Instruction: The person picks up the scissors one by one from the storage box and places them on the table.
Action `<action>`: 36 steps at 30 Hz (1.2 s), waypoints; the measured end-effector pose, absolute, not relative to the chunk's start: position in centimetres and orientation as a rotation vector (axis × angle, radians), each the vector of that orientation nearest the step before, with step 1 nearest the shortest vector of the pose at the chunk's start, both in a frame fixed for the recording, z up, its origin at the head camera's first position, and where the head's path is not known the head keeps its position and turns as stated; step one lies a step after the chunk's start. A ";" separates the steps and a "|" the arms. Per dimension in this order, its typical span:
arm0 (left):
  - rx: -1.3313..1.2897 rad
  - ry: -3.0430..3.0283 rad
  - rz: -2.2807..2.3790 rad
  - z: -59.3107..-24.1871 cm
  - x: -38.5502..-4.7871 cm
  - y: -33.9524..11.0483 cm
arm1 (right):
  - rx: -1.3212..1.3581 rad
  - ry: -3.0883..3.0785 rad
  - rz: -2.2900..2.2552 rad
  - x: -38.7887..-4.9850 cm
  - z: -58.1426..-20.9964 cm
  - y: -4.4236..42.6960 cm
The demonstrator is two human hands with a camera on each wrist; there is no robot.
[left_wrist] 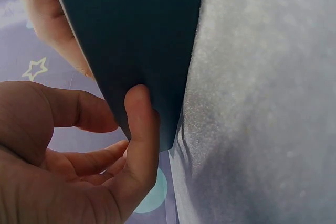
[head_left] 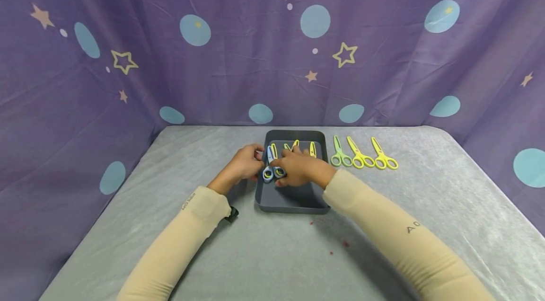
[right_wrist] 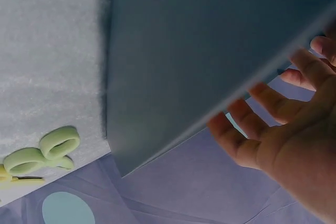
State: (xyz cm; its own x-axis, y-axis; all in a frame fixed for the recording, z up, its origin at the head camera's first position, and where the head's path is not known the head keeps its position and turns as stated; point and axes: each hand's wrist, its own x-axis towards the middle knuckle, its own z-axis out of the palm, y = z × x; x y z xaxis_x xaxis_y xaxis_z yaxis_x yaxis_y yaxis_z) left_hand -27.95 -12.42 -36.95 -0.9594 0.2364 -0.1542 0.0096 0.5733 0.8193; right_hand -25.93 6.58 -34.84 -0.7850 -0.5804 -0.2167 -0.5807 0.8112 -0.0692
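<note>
Fabric [head_left: 238, 62] in purple, printed with stars and ovals, fills the upper half of the head view. Below it spreads the grey-covered bench [head_left: 276, 263]. Beige sleeves [head_left: 383, 220] rise from the lower left and lower right. Slightly below the frame's centre sits a dark grey tray [head_left: 294, 209].

Of the two hands, the left hand [head_left: 244, 163] grips the tray's left wall, one digit pressed against the outside and others curled over the rim. The right hand [head_left: 300, 168] reaches across into the tray, fingers bent over the blue scissors [head_left: 269, 167] at its left side; whether they pinch the handles, I cannot tell.

Yellow-edged blades [head_left: 312, 149] show in the tray's upper part, partly hidden by that hand. Right of the tray lie green scissors [head_left: 338, 152] and two yellow scissors [head_left: 356, 154].

Because the scissors in the tray lie close together, a careless lift could hook one handle on another and drag it askew. Too firm a pull by the left hand might tilt the tray and slide its contents.
</note>
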 end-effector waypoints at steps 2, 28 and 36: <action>0.199 2.562 1.329 -36.9 -27.9 -12.4 | -0.895 2.763 0.006 -25.9 -34.8 6.6; 0.208 2.572 1.323 -36.9 -27.9 -12.3 | -1.134 2.835 -0.031 -25.5 -36.1 6.7; 0.201 2.580 1.321 -37.1 -27.9 -12.3 | -1.096 2.852 -0.003 -25.4 -36.5 6.5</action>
